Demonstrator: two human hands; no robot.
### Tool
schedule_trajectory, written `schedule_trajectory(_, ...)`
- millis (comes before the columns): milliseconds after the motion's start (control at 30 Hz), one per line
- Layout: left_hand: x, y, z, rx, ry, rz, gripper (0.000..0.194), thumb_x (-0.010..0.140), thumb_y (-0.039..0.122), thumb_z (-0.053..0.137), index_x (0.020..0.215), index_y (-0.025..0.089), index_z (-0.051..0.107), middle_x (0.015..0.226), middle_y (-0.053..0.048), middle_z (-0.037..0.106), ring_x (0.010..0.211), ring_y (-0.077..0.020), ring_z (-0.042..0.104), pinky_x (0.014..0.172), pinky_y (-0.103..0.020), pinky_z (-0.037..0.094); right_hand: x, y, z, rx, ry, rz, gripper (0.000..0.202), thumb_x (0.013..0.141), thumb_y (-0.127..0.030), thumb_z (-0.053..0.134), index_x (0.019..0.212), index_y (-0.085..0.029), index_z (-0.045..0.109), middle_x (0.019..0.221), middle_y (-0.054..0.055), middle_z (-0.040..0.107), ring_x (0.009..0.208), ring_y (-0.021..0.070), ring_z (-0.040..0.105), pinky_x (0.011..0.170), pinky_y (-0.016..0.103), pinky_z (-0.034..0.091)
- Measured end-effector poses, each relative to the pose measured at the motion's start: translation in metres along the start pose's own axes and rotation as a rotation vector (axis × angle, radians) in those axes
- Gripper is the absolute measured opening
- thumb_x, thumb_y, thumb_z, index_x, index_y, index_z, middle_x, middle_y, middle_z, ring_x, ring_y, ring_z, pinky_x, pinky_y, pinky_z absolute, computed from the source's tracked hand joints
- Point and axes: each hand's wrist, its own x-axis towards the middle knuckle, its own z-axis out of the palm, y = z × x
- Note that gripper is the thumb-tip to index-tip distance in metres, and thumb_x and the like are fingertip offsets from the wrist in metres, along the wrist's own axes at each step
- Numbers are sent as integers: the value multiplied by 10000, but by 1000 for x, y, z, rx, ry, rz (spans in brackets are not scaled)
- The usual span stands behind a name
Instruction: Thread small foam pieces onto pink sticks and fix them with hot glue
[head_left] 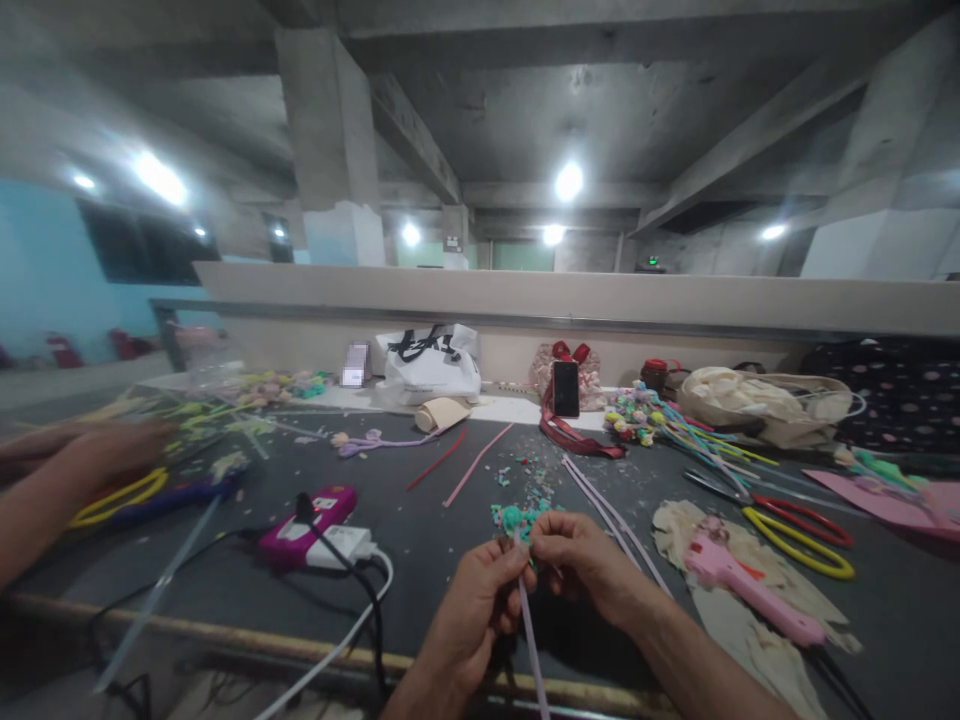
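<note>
Near the table's front edge, a pale lilac strip [531, 640] hangs down from my left hand [491, 590], which is closed around it. Green fuzzy material [514, 517] sticks up at the strip's upper end, just above the fingers. My right hand [574, 560] meets the left one there with its fingers pinched together; what it grips is too small to make out. Small green scraps [536, 480] lie behind the hands. Two more lilac strips [607, 505] rest on the dark table right of them.
A pink glue gun [757, 595] lies on a crumpled cloth at right, beside scissors with red and yellow handles [799, 540]. A magenta power block [307, 525] with cables is at left. Another person's arm [67, 480] reaches in at far left.
</note>
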Motion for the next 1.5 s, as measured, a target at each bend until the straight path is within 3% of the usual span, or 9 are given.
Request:
schedule_trajectory(300, 3, -4, 0, -106, -50, 72, 234, 663, 350, 545, 603, 127, 508, 480, 39, 478, 332, 0, 285, 329, -144, 146, 7, 5, -1, 146, 1, 6, 194, 663, -311, 534, 608, -133, 481, 523, -23, 497, 353, 33, 383, 314, 146, 257)
schedule_trajectory(533, 3, -5, -2, -104, -32, 39, 275, 666, 380, 542, 560, 134, 483, 376, 77, 366, 317, -5, 258, 327, -137, 135, 1, 1, 1, 53, 76, -59, 207, 670, -342, 572, 666, -144, 509, 540, -35, 510, 401, 45, 433, 327, 131, 273)
schedule_trajectory(633, 4, -6, -1, -109, -37, 52, 270, 649, 377, 563, 556, 136, 483, 384, 74, 395, 310, -3, 268, 323, -136, 146, 1, 3, 5, -38, 48, -59, 215, 659, -346, 578, 645, -143, 506, 483, -47, 492, 373, 44, 411, 328, 133, 270)
schedule_trajectory(933, 3, -5, 1, -72, -61, 46, 244, 659, 343, 568, 565, 138, 476, 369, 80, 397, 279, 4, 254, 303, -130, 155, 3, 1, -8, 32, -72, 51, 214, 613, -297, 610, 580, -131, 479, 465, -54, 462, 320, 13, 349, 324, 142, 174)
schedule_trajectory(1133, 5, -7, -2, -114, -65, 2, 282, 694, 375, 521, 562, 130, 478, 349, 92, 337, 286, 14, 222, 304, -108, 146, -6, -2, 2, -48, 119, -55, 208, 690, -352, 540, 661, -147, 522, 543, -47, 495, 366, 24, 383, 347, 147, 213)
schedule_trajectory(1267, -1, -3, -3, -122, -40, -43, 231, 668, 339, 568, 602, 133, 489, 417, 72, 430, 303, 23, 274, 319, -91, 183, -49, -20, -19, -474, 290, -173, 193, 739, -336, 471, 772, -175, 573, 597, -21, 536, 430, 66, 435, 380, 172, 291)
schedule_trajectory(1367, -4, 0, -3, -117, -38, -72, 240, 639, 336, 596, 582, 138, 474, 430, 69, 451, 290, 21, 276, 304, -97, 175, -90, -31, -62, -973, 496, -286, 164, 735, -319, 472, 757, -200, 583, 669, 6, 577, 620, 134, 518, 552, 226, 386)
schedule_trajectory(1500, -9, 1, 5, -88, -42, -66, 245, 625, 345, 607, 586, 142, 477, 444, 65, 473, 294, 20, 271, 309, -99, 164, -126, -26, -121, -1470, 726, -165, 256, 707, -393, 473, 875, -221, 559, 861, 43, 596, 783, 199, 538, 646, 284, 387)
